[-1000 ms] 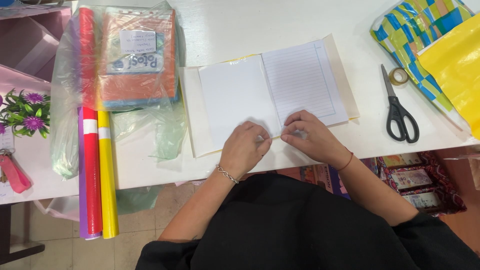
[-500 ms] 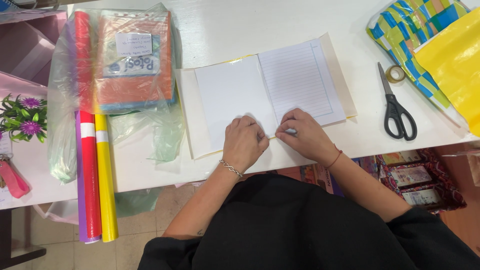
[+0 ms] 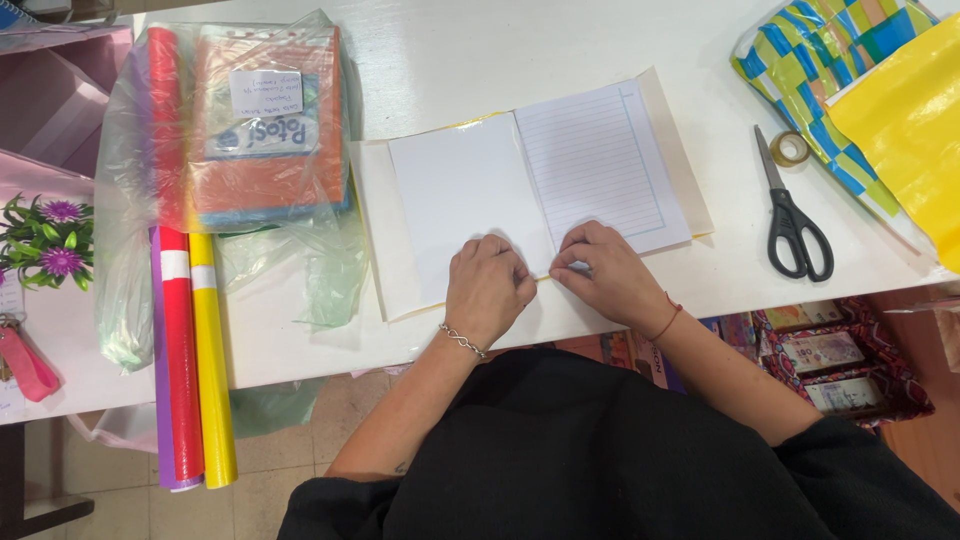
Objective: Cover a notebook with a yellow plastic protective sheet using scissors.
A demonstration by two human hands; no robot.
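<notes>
An open notebook [image 3: 540,180] lies on a cream sheet of covering paper [image 3: 385,250] on the white table [image 3: 520,50]. Its left page is blank and its right page is ruled. My left hand [image 3: 487,288] rests on the lower edge of the left page, fingers curled, a bracelet at the wrist. My right hand [image 3: 605,275] presses on the bottom of the spine and the right page. Between the two hands a thin yellow strip of the cover's edge shows, pinched by both sets of fingertips.
Black-handled scissors [image 3: 795,220] and a tape roll [image 3: 790,148] lie right of the notebook. Yellow and blue-patterned wrapping paper [image 3: 880,100] fills the far right corner. A plastic bag of notebooks [image 3: 260,130] and red and yellow paper rolls [image 3: 190,350] sit left. A flower decoration [image 3: 45,240] is at far left.
Both hands stay at the notebook's lower spine; the right hand has drawn slightly closer to the left, fingers working the edge. The view has shifted a little.
</notes>
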